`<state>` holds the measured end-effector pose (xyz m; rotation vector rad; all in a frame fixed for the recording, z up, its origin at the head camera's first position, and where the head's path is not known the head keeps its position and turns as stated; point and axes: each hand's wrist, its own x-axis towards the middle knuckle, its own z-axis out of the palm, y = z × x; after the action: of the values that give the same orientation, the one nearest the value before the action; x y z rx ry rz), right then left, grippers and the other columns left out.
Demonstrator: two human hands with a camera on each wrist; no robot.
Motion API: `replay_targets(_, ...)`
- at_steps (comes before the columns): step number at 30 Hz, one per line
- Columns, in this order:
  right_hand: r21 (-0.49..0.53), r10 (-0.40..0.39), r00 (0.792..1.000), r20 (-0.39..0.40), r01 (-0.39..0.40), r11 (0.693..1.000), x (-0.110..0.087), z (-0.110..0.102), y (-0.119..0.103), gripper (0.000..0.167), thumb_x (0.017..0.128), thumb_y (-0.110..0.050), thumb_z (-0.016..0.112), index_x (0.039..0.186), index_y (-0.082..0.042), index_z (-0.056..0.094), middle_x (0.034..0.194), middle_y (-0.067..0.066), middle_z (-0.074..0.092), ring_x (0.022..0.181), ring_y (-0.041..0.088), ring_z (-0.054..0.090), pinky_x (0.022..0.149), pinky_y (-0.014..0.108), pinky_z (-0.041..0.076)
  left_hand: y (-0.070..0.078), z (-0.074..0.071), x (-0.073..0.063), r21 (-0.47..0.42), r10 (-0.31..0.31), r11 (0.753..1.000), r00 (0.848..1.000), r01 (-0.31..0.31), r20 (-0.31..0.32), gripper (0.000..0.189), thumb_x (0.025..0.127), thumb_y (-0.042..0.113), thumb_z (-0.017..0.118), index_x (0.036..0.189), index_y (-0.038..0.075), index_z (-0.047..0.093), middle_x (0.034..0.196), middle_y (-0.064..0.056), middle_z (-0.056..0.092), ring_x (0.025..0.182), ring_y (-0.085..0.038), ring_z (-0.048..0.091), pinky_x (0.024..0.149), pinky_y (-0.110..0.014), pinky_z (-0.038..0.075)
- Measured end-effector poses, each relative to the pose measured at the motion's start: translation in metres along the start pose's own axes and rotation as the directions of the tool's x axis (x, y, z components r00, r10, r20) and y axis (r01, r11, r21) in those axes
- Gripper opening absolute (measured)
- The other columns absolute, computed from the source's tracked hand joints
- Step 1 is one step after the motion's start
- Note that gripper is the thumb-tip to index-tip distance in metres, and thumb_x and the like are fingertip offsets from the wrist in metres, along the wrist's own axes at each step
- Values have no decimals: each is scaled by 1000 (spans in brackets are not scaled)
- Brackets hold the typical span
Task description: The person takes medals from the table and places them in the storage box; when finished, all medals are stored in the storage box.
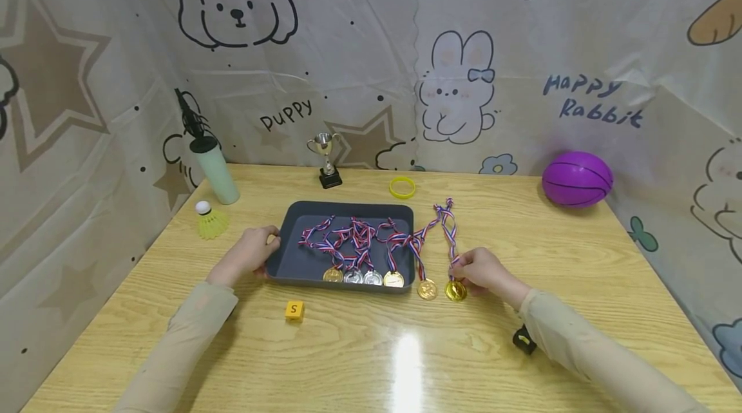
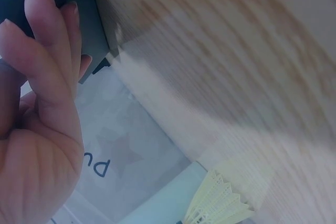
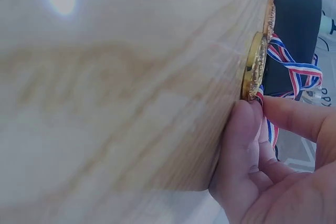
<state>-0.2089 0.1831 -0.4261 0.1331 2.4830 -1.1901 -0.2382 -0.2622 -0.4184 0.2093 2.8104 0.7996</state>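
Observation:
My left hand [image 1: 252,250] grips the left edge of a dark grey tray [image 1: 342,285]; in the left wrist view its fingers [image 2: 50,19] lie against the tray's wall. Inside are several gold and silver medals [image 1: 393,279] with tangled striped ribbons. Just right of the tray, a gold medal [image 1: 427,289] lies on the table, its ribbon by the rim. Farther right is another gold medal [image 1: 455,290], its ribbon stretched away toward the back. My right hand [image 1: 481,269] pinches that ribbon just above the disc, as the right wrist view shows between thumb and forefinger.
A trophy [image 1: 328,162], yellow wristband [image 1: 402,187] and purple ball [image 1: 577,179] stand along the back. At left are a green bottle [image 1: 217,171] and a shuttlecock [image 1: 210,220]. A yellow letter cube [image 1: 294,310] sits in front of the tray; a black object [image 1: 524,340] lies by the right forearm.

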Motion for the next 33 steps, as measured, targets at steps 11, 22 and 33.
replay_targets(11,97,-45,999,30,41,994,-1,-5,4,12,89,-11,62,81,-3,58,68,-1,50,55,8,43,48,20,46,1,2,0,-6,-4,1000,1000,4,2,36,101,14,42,128,-9,48,53,-9,60,35,-10,56,38,-29,51)
replay_targets(22,138,-50,997,53,43,990,-6,-14,3,11,91,-9,58,91,2,56,72,1,61,60,8,60,55,24,53,0,1,0,-7,2,1000,1000,-2,1,37,101,14,41,129,-9,48,52,-9,61,35,-10,56,38,-30,51)
replay_targets(33,159,-62,995,82,48,986,-4,-12,11,12,90,-11,60,92,0,57,69,-1,58,53,8,57,50,23,52,1,0,-1,-8,-3,1000,1000,3,-1,38,101,14,41,130,-10,47,53,-9,61,35,-10,56,38,-30,51)
